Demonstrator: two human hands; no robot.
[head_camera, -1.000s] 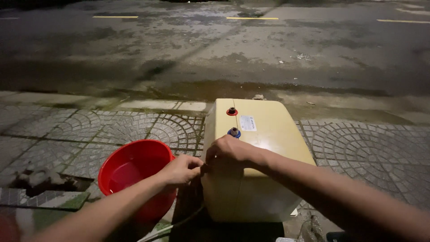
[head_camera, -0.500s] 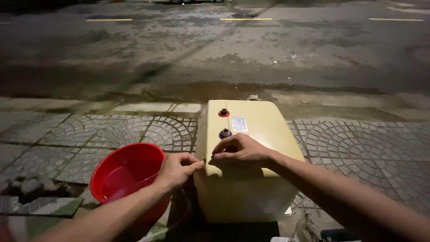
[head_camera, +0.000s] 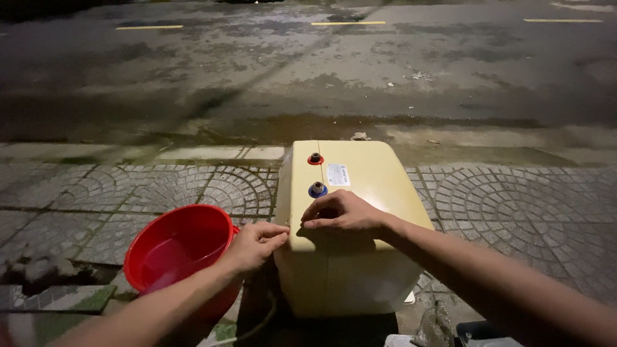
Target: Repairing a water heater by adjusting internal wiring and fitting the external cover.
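On a patterned stone pavement [head_camera: 514, 199] beside a dark wet road [head_camera: 308, 71], seen from the head camera, a cream boxy water heater tank [head_camera: 360, 257] lies with its pipe side turned up. Two short pipe stubs stand on that face, one with a red collar [head_camera: 315, 158] farther off and one with a blue collar [head_camera: 317, 189] nearer, with a small pale label [head_camera: 338, 174] beside them. The right hand [head_camera: 344, 212] rests on the top face just below the blue-collared stub, fingers curled down with the tips pressed to the surface; whether this grip pinches anything small I cannot tell. The left hand [head_camera: 254, 243] sits at the tank's left top edge, thumb and forefinger drawn together in a closed pinch against the corner seam, and any small part between them is too tiny to make out. A red plastic basin [head_camera: 177, 250] stands just beside the tank on the left, touching or nearly touching the left forearm, with a dark sheen inside that may be water. A thin cord or hose [head_camera: 260, 318] trails under the tank's near corner. Judging from the hands, the work in hand is on the tank's left edge or casing seam, and the next move calls for a steady, fine pinch there while the other hand braces the tank.
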